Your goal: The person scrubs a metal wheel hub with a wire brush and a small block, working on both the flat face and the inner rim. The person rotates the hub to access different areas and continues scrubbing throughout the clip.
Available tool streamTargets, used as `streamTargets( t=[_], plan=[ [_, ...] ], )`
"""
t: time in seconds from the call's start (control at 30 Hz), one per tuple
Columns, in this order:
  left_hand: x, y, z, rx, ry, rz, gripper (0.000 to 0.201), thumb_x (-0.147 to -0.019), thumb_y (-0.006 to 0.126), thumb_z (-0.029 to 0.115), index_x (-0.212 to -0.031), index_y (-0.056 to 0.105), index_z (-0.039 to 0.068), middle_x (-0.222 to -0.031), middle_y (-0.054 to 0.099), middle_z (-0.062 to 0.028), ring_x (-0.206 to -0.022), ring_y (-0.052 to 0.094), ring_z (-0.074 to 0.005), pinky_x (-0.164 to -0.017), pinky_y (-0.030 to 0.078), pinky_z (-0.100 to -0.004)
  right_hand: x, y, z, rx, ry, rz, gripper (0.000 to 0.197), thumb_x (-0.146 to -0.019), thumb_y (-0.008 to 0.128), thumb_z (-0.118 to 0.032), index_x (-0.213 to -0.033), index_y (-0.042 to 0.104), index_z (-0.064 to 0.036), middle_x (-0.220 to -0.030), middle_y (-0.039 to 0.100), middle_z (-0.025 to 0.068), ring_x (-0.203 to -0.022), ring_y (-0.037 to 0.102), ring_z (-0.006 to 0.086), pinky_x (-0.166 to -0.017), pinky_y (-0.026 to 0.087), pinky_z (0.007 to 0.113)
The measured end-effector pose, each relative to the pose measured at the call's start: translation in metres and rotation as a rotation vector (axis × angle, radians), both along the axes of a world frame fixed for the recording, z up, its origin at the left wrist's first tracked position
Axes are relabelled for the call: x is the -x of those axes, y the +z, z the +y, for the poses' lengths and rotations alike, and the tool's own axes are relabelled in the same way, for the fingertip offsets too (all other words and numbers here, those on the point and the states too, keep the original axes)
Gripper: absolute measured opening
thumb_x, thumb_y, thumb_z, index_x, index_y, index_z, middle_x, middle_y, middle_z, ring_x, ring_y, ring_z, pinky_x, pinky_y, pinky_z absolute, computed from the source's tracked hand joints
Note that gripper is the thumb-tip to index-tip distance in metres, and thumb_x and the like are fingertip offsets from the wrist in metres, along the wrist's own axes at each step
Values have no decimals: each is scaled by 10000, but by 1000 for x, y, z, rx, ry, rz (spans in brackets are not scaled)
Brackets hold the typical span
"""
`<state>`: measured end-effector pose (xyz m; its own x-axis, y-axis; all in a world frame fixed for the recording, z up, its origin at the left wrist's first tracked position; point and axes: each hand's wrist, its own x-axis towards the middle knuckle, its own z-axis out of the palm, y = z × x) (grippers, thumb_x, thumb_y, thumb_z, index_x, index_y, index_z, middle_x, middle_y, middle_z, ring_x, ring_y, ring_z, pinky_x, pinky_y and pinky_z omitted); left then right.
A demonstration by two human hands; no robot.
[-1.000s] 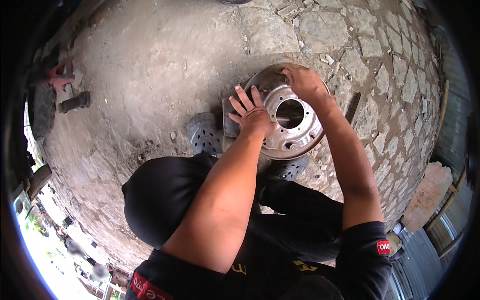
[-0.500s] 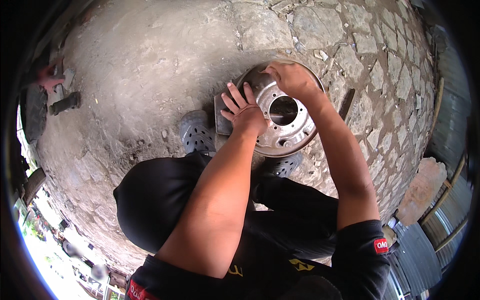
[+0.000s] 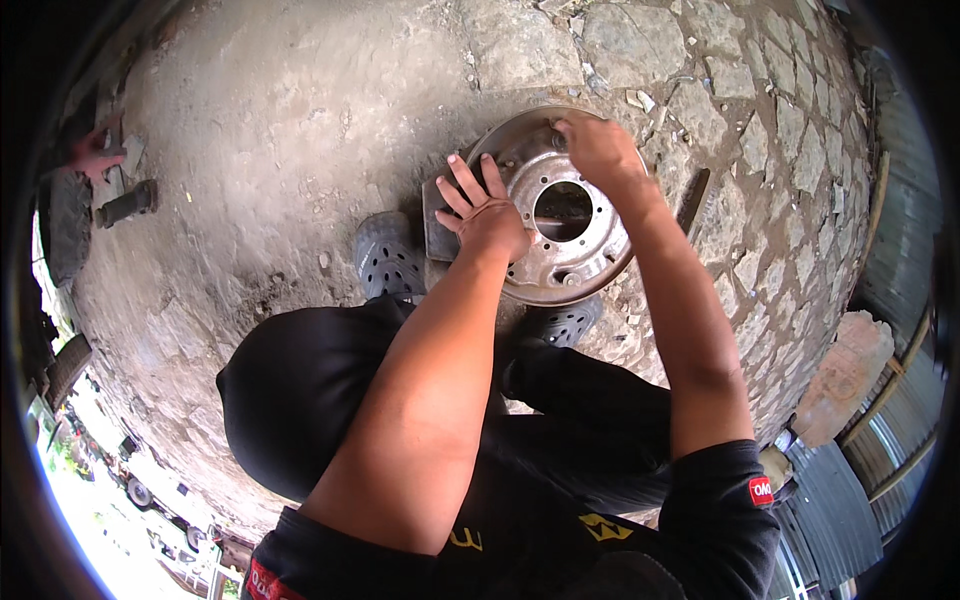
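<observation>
A round brownish steel wheel disc (image 3: 595,262), with a large centre hole and a ring of small holes, lies between my feet. My left hand (image 3: 488,215) rests on its left side, fingers spread. At the upper right of the disc, my right hand (image 3: 603,155) is closed, knuckles up, against the inside near the raised edge. Whatever those fingers hold, if anything, is hidden beneath them. A flat grey block (image 3: 437,228) shows partly from under the disc's left edge, beside my left hand.
My grey clogs (image 3: 387,258) stand close to the disc. A dark flat bar (image 3: 693,198) lies on the stone ground (image 3: 760,150) to its right. Far left are a short dark cylinder (image 3: 128,204) and a reddish metal part (image 3: 95,155). Corrugated sheets (image 3: 840,510) line the right.
My right hand has shifted slightly right along the disc's upper part, its fingers more curled. My left hand stays on the left side. The whole view has shifted slightly.
</observation>
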<state>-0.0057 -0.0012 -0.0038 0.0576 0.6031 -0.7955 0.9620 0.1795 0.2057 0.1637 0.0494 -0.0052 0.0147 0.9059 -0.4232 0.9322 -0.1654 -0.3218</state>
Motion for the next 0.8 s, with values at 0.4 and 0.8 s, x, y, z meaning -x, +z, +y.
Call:
streamTargets(
  t=[0.4, 0.8],
  plan=[
    [1, -7, -2, -21, 29, -11, 1395, -696, 894, 414, -1562, -153, 99, -1560, -283, -307, -1462, -128, -548, -1126, 167, -712, 27, -2, -7, -89, 50, -15, 326, -1038, 440, -280, -1111, 669, -59, -1180, 659, 198, -1150, 617, 368, -979, 492, 463],
    [1, -2, 0, 6, 25, 17, 1389, -715, 880, 430, -1567, -170, 113, -1563, -296, -297, -1468, -126, -539, -1140, 172, -690, 12, -11, -9, -204, 71, 53, 266, -1010, 511, -249, -1094, 668, -50, -1121, 661, 222, -1036, 641, 412, -906, 503, 497]
  ],
)
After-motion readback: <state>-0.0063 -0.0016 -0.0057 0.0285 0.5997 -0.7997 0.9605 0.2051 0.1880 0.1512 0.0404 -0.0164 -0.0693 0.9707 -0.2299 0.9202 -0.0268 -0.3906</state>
